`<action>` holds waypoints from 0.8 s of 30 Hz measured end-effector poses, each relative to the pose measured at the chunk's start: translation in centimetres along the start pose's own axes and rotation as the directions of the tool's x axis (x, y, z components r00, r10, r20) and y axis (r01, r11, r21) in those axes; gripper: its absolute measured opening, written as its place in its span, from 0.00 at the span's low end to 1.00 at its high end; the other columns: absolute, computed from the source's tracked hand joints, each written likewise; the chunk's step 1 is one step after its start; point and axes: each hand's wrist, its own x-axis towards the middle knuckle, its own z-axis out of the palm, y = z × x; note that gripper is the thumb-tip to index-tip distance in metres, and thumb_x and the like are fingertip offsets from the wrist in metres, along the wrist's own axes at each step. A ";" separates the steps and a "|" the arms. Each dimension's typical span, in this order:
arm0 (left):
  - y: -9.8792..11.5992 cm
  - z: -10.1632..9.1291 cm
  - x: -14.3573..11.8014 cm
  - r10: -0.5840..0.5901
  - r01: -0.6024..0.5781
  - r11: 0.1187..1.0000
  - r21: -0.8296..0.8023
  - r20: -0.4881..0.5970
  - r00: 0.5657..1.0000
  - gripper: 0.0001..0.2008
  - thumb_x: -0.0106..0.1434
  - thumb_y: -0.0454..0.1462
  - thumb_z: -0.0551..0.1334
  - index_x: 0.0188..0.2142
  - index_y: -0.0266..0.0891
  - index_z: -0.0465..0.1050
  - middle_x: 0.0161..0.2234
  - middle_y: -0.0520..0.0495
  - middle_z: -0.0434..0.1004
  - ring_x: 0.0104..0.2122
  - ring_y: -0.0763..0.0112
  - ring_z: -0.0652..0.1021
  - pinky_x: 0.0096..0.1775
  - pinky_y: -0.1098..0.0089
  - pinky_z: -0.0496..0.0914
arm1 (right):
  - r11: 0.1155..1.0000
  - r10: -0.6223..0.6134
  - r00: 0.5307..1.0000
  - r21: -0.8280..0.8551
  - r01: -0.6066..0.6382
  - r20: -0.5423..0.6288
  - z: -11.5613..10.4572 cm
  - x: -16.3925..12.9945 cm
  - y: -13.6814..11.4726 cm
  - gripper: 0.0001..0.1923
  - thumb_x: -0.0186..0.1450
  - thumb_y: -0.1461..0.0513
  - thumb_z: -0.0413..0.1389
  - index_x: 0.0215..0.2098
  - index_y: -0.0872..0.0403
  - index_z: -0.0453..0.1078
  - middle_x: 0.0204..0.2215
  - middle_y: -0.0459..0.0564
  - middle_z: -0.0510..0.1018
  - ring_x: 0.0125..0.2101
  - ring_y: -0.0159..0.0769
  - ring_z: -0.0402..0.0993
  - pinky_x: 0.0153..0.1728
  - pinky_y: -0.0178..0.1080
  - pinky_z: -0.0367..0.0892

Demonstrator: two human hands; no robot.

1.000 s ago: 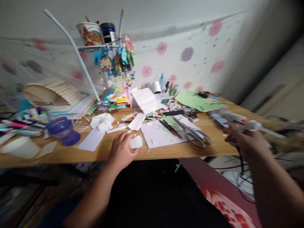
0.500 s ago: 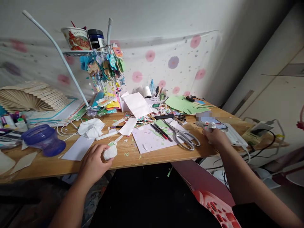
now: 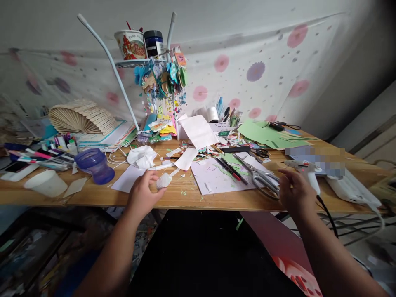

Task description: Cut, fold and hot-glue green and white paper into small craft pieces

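A cluttered craft desk is seen from the head camera. The left hand is curled about a small white wad at the near edge, the fingers pinched on it. The right hand rests at the grip of a white glue gun, which lies on the wood; whether it is clasped or merely touched cannot be told. Its black cord hangs off the edge beside the wrist.

Between the hands lie scissors and dark pens on a white sheet flecked with green scraps. Just beyond the left hand a crumpled tissue is seen — and further to its left a purple cup and a fan of wooden sticks.

By the look of it, cutting has been done — scraps are strewn about — while no glue is seen on the wad; joining is judged still to come.

A printed bowl on the raised shelf bears red lettering too small to be read; no brand can be made out on the glue gun.
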 end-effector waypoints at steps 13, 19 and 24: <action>4.0 4.5 1.1 0.235 -0.228 0.972 -0.055 0.204 0.950 0.16 0.48 0.38 0.67 0.38 0.43 0.70 0.38 0.47 0.76 0.39 0.62 0.74 0.42 0.63 0.66 | 0.913 -0.267 0.937 0.370 0.170 0.226 4.5 0.1 -7.5 0.07 0.62 0.63 0.50 0.34 0.51 0.70 0.27 0.48 0.76 0.27 0.37 0.73 0.29 0.37 0.66; 2.4 3.8 -0.7 -0.072 0.108 0.823 -0.558 0.086 0.994 0.12 0.53 0.40 0.64 0.37 0.41 0.70 0.37 0.48 0.76 0.34 0.69 0.74 0.38 0.68 0.68 | 0.848 -0.302 0.922 0.511 0.144 0.242 5.5 -2.1 -9.7 0.08 0.56 0.68 0.47 0.27 0.51 0.66 0.23 0.46 0.72 0.26 0.35 0.69 0.27 0.36 0.64; 1.9 3.8 -0.6 -0.347 0.482 0.104 -0.870 0.422 0.837 0.11 0.55 0.42 0.63 0.34 0.39 0.67 0.26 0.52 0.72 0.24 0.75 0.72 0.34 0.66 0.71 | 0.851 -0.201 0.931 0.524 0.012 0.305 6.0 -2.3 -9.8 0.06 0.52 0.67 0.47 0.24 0.51 0.64 0.23 0.46 0.71 0.26 0.34 0.68 0.29 0.36 0.63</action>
